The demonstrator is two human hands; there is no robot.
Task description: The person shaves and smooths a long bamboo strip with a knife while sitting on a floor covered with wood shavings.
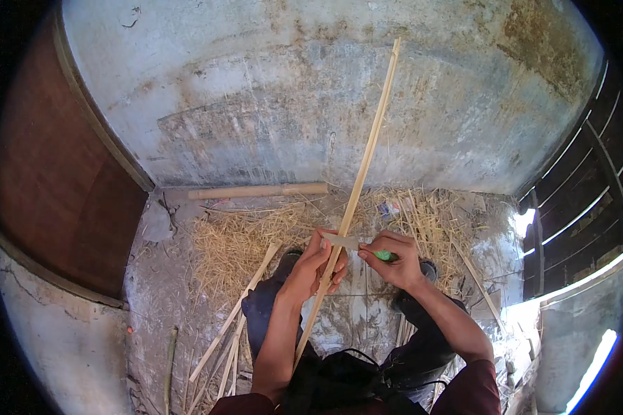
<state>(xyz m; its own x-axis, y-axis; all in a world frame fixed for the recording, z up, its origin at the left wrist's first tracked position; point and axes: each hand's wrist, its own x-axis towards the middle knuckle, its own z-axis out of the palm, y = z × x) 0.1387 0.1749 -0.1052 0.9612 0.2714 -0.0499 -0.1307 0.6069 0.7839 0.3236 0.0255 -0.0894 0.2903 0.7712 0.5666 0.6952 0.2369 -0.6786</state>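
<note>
At centre frame: bamboo strip (353, 200) gripped by left hand (318, 266), running toward 1 o'clock; green-handled knife (358, 247) clasped in right hand (394, 261), blade laid on strip. Shaving step judged underway; steady blade angle required next.

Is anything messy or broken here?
Yes, it is messy. Pale shavings lie scattered over the floor by the wall. The left hand holds a long bamboo strip and the right hand holds a knife against it. The wall looks stained and patchy. Nothing looks broken.
</note>
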